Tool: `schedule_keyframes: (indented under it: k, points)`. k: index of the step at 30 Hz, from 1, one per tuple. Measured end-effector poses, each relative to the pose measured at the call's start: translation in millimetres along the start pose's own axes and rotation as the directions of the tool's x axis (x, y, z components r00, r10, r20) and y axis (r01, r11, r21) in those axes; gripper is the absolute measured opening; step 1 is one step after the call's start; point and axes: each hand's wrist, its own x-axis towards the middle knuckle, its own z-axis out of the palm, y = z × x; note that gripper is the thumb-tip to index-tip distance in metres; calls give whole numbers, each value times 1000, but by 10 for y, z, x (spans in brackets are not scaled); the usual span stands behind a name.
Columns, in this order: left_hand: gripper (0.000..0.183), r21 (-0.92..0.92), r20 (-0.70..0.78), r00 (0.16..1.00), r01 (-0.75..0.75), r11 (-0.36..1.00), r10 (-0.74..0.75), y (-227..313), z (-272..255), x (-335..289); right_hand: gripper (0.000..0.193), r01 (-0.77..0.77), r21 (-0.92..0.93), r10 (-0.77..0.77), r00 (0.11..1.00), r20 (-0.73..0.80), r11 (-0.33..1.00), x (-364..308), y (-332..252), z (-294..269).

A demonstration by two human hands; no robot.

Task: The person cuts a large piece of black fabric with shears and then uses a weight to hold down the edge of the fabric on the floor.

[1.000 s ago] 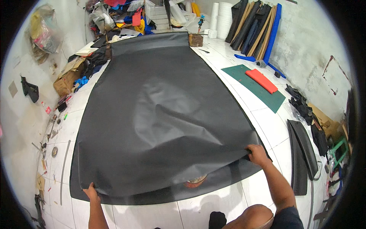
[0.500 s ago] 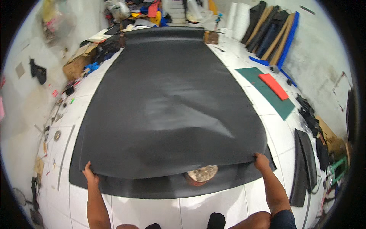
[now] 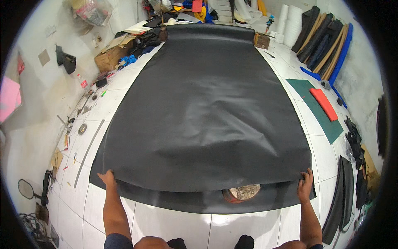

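Observation:
A broad black sheet of smooth leather-like material [image 3: 186,103] runs across the floor from a roll at the far end, creased in the middle right. Its near edge is lifted slightly over a lower black layer [image 3: 174,200]. My left hand [image 3: 107,178] pinches the near left corner of the upper sheet. At the near right corner, my right hand [image 3: 305,186] grips the same edge, fingers up. Between the layers, right of centre, sits a round block [image 3: 244,193] with a speckled pale top and reddish side, partly covered by the upper sheet.
A green mat [image 3: 304,93] with a folded red piece [image 3: 323,104] lies right. Fabric rolls [image 3: 323,41] lean on the right wall; black strips [image 3: 340,199] lie nearer. Left are a metal ruler [image 3: 89,153], a tape roll [image 3: 82,129] and a cardboard box [image 3: 112,58].
The view has shifted, so the scene sits further right in the picture. Both hands stay at the sheet's near corners; its edge hangs lower on the right and the creases have changed shape.

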Motion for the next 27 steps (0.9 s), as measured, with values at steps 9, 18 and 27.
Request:
schedule_keyframes:
  k: [9,18,27]
  points:
    - [75,192,160,714,-700,688,681,757,159,51,43,136,-49,-134,990,44,990,-2,507,-15]
    - [82,366,-119,965,-175,914,232,-213,-120,356,47,129,-128,-125,991,38,983,-79,42,6]
    - [101,-251,482,805,504,826,-345,114,-5,-1705,48,540,-4,-482,755,444,842,-633,-1462,46]
